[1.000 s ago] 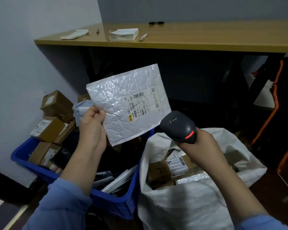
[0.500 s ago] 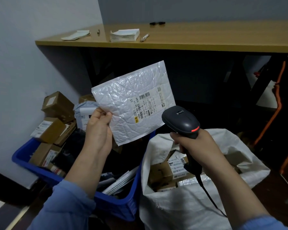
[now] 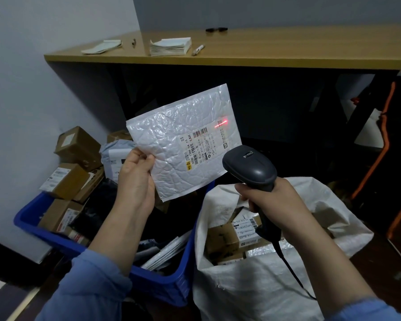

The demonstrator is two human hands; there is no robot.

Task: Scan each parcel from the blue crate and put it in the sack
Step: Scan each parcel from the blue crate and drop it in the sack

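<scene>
The left hand (image 3: 137, 179) pinches a white bubble parcel (image 3: 171, 135) by its lower left edge, thumb on the front, holding it up in the air over the blue crate (image 3: 162, 281). The parcel faces the person and is tilted, its long side running from lower left up to upper right. Its label (image 3: 202, 147) sits on the right half. The right hand (image 3: 271, 200) is wrapped round the handle of a dark scanner (image 3: 250, 167) above the open white sack (image 3: 252, 286), the scanner's head aimed at the parcel. A red scan line (image 3: 221, 123) glows near the label's top right corner. Brown boxes (image 3: 65, 181) fill the crate's left end.
</scene>
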